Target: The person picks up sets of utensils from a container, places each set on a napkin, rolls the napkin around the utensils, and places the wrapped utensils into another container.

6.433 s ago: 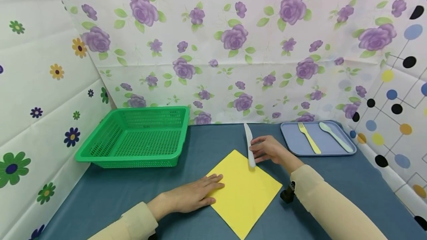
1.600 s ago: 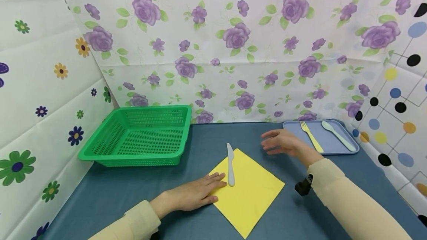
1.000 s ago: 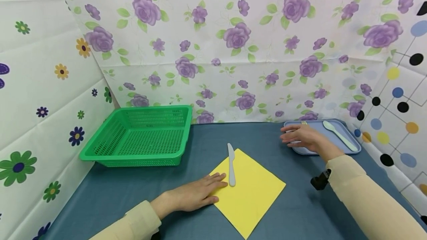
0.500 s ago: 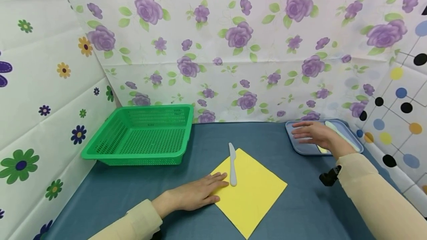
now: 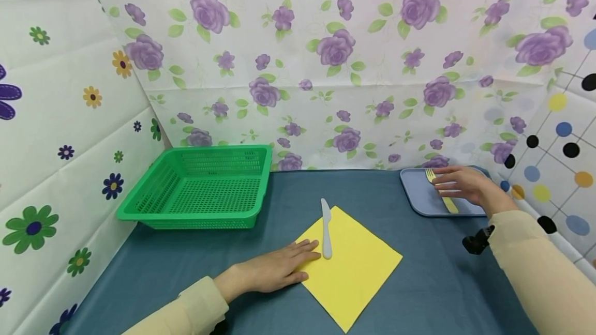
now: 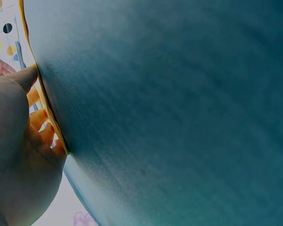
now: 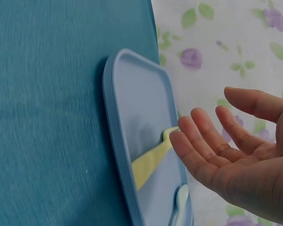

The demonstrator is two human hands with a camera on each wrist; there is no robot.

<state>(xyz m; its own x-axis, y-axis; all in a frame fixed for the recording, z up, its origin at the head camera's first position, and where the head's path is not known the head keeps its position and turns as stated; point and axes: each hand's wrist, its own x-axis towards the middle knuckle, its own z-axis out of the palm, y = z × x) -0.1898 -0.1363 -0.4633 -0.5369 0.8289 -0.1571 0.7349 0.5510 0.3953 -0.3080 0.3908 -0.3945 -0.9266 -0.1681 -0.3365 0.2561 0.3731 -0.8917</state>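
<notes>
My left hand (image 5: 274,271) lies with extended fingers on the left corner of a yellow square sheet (image 5: 356,273), which looks like a napkin. A pale grey knife (image 5: 327,237) rests along the sheet's upper left side, just beyond those fingertips, its blade pointing away. Over at the right, my right hand (image 5: 467,186) is above a blue tray (image 5: 413,198), fingers loosely extended and holding nothing. Beneath it a yellow fork (image 5: 449,205) lies in the tray, partly covered by the fingers. The right wrist view also shows a pale mint utensil (image 7: 181,200) in the tray, hidden by the hand in the head view.
A green perforated basket (image 5: 186,221) stands at the back left of the dark blue tabletop (image 5: 195,257). Patterned cloth walls close off the back (image 5: 298,66), left and right sides. The tray sits close to the back right corner.
Earlier my right hand was at the knife near the sheet's top right edge; the knife now lies further left on the sheet. That hand has since moved right, over the tray. My left hand stayed put.
</notes>
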